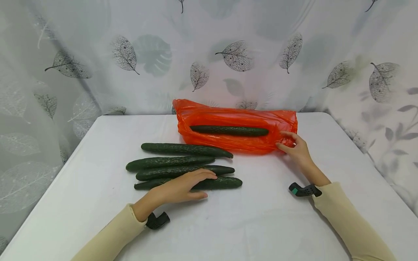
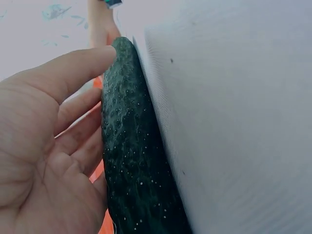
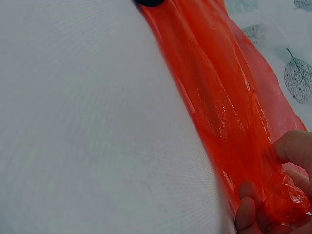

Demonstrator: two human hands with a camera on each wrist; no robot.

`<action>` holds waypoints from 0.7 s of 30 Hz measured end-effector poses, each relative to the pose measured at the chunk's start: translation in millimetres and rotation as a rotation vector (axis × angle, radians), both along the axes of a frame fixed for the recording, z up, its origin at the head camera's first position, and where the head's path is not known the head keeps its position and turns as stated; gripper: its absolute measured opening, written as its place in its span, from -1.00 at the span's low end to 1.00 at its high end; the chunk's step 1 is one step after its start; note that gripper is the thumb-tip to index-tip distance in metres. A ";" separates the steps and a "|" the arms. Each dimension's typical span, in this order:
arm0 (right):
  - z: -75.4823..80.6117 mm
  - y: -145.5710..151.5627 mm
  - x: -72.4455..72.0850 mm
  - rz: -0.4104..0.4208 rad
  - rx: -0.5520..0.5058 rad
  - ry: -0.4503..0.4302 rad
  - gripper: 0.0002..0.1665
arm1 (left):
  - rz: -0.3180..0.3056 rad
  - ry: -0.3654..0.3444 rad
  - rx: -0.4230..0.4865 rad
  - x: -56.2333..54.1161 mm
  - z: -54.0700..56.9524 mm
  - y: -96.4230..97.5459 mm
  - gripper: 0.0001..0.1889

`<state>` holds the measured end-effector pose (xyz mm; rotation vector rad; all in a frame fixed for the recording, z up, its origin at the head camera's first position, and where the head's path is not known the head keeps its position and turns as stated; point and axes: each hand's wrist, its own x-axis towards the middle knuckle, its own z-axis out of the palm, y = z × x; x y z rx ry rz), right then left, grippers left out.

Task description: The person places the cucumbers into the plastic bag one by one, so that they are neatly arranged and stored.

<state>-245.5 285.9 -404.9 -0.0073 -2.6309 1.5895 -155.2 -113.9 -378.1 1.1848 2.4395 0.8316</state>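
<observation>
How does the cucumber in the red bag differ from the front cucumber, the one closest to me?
The bagged cucumber lies inside the red bag, while the front cucumber lies outside it on the white table. From the head view, the left hand partly hides the front cucumber; no hand covers the bagged cucumber. Both are long, slender and dark green.

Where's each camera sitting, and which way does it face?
Head: worn on the head, facing forward and down at cucumbers and a red bag; left hand, right hand and sleeves show.
Left wrist: worn there, facing along one cucumber; the left hand shows, part of the right arm beyond.
Right wrist: worn there, facing along the red bag; part of the right hand shows.
Shared: head and right wrist both show the right hand at the red bag.
</observation>
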 end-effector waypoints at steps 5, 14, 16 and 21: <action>0.3 0.4 -1.0 0.005 -0.006 -0.010 -0.32 | -0.019 0.027 0.004 -2.0 -1.9 -1.0 -0.43; 1.7 0.4 -2.3 -0.005 0.000 -0.009 -0.31 | 0.029 0.053 -0.008 0.1 -1.4 3.9 -0.45; 1.5 0.5 -2.5 -0.003 -0.008 -0.004 -0.31 | 0.043 0.071 -0.027 1.1 -1.1 5.3 -0.46; -0.8 0.2 -2.8 0.000 -0.011 -0.004 -0.31 | 0.057 0.120 -0.090 3.6 -1.6 5.0 -0.44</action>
